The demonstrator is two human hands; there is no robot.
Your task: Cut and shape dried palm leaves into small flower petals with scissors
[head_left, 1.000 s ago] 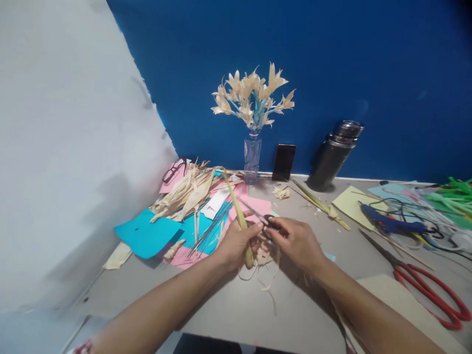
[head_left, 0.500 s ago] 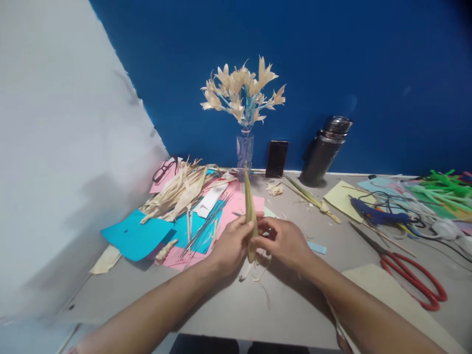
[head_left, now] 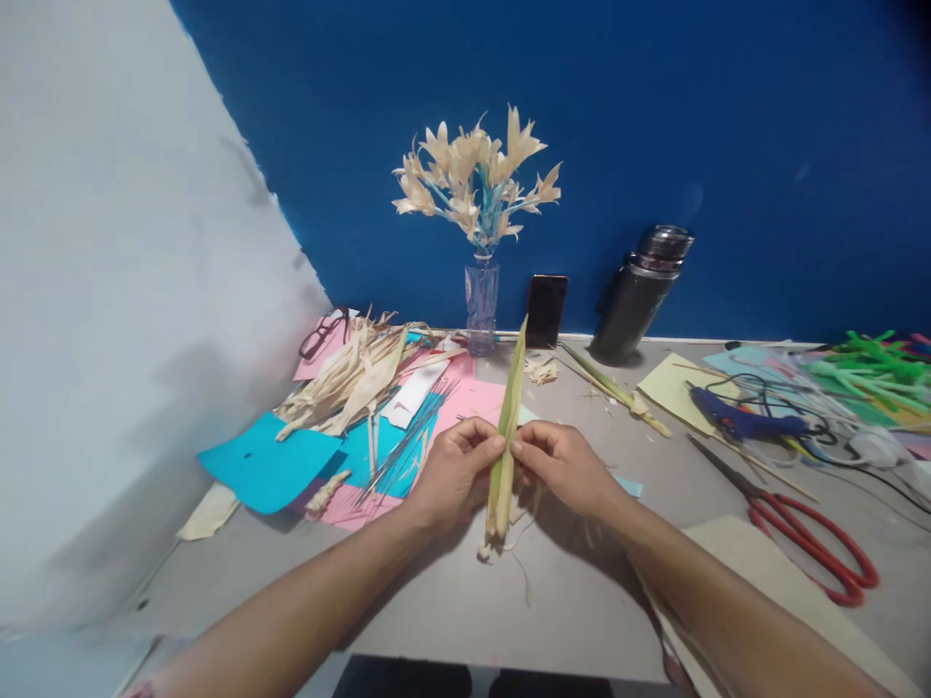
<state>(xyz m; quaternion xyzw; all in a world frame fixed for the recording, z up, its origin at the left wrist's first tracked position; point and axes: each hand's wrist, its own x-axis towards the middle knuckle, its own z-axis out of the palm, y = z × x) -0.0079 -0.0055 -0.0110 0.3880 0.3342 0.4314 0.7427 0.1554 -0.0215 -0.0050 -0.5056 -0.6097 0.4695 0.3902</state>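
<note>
A long, pale green corn husk (head_left: 503, 475) stands nearly upright between my hands, its pointed tip leaning a little to the right. My left hand (head_left: 458, 470) pinches its left edge between thumb and fingers. On the other edge, my right hand (head_left: 563, 465) grips it the same way, thumb tip close to the left thumb. Thin husk scraps (head_left: 525, 572) lie on the table just below the husk's lower end. Behind it, a clear plastic bottle (head_left: 481, 305) holds husk flowers (head_left: 480, 170) on blue stems.
Dried husks (head_left: 364, 373) are heaped on coloured paper (head_left: 269, 463) at left, with thin wires (head_left: 411, 436) beside them. At right lie red-handled scissors (head_left: 815, 543), a blue glue gun (head_left: 749, 417) and green pipe cleaners (head_left: 880, 368). A phone (head_left: 547, 308) and flask (head_left: 640, 296) stand at the back.
The husk has turned and tilted, its tip shifting right and its lower end now looking wider. My right hand has moved up to pinch its right edge, level with my left thumb.
</note>
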